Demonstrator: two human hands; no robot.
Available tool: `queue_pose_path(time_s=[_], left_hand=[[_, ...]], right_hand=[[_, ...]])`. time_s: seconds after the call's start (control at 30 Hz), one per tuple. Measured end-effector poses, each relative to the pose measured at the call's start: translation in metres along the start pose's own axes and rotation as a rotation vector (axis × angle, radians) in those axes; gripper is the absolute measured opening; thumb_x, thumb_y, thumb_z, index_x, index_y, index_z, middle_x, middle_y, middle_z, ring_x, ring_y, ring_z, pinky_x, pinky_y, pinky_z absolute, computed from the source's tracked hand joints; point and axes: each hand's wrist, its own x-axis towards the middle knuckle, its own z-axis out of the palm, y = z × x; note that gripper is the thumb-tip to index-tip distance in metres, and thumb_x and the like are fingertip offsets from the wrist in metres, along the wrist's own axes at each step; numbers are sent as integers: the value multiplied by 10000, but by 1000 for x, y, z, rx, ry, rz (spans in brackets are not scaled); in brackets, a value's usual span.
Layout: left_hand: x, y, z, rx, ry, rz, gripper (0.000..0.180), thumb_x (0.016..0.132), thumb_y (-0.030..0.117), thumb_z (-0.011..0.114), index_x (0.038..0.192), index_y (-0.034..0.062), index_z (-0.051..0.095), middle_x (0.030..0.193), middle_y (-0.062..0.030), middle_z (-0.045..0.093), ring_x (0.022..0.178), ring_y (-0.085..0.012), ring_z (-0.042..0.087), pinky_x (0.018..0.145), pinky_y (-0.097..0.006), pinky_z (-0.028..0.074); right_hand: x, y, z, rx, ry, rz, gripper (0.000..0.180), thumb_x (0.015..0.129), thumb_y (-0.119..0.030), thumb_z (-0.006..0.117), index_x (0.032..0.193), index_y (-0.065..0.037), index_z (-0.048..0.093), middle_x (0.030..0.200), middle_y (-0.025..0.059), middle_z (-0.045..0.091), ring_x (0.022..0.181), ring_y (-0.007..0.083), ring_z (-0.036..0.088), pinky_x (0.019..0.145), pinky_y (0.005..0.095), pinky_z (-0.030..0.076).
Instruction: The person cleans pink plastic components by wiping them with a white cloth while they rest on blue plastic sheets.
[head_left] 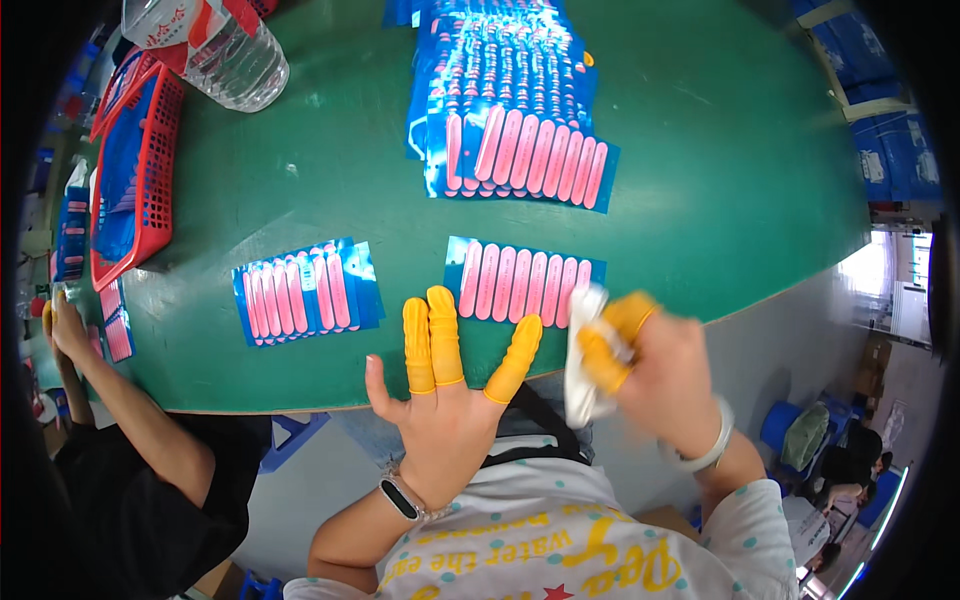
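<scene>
A blue sheet carrying a row of pink rounded strips (525, 285) lies near the table's front edge, between my hands. My left hand (450, 425) is spread, yellow cots on three of its digits; one tip touches or hovers just over the sheet's lower edge, I cannot tell which. In my right hand (665, 375), also with yellow cots and blurred by motion, is a crumpled white cloth (583, 365), pinched at the sheet's right end. To the left sits a small stack of similar sheets (305, 295), slightly fanned.
A large pile of pink-strip sheets (520, 120) covers the far middle of the green table (720, 130). At the far left stand a red basket (160, 170) with blue sheets and a clear plastic bottle (240, 70). A co-worker's arm (140, 410) reaches over the left end.
</scene>
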Motion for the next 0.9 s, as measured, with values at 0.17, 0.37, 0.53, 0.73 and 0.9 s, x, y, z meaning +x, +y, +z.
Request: queue_pose_path(time_s=[0.17, 0.37, 0.53, 0.73, 0.9], left_hand=[[2, -1, 0, -1, 49, 17, 521, 917, 248, 559, 1378, 481, 494, 1406, -230, 508, 1299, -297, 505, 1090, -582, 120], [-1, -5, -4, -38, 60, 13, 456, 918, 352, 570, 1365, 435, 529, 1446, -217, 468, 1365, -309, 420, 1086, -579, 119], [-18, -21, -5, -276, 55, -21, 717, 831, 684, 571, 1376, 217, 558, 1502, -207, 377, 1400, -401, 287, 1078, -651, 63], [-28, -102, -40, -112, 99, -377, 684, 872, 681, 522, 1374, 219, 571, 1541, -230, 296, 1434, -470, 169, 1110, -641, 4], [-28, -109, -28, -150, 188, -383, 578, 902, 622, 534, 1333, 245, 615, 1549, -270, 253, 1428, -486, 168, 1108, -644, 26]], right_hand=[[28, 3, -9, -56, 52, 146, 226, 799, -198, 756, 821, -45, 591, 582, 145, 569, 498, 330, 587, 466, 403, 451], [-12, -16, -2, 9, -97, 161, 231, 797, -179, 762, 827, -35, 584, 608, 141, 607, 511, 312, 602, 488, 385, 465], [1, -18, -12, 456, -48, 342, 182, 862, -50, 704, 801, -30, 534, 634, -37, 523, 578, 16, 444, 499, 204, 360], [-2, 3, -8, 475, 82, 199, 206, 904, -111, 701, 838, -27, 525, 675, -32, 525, 580, 16, 447, 506, 191, 347], [9, 35, 11, 546, 354, 105, 174, 930, -122, 678, 901, -39, 527, 733, -37, 537, 611, 19, 462, 534, 184, 354]])
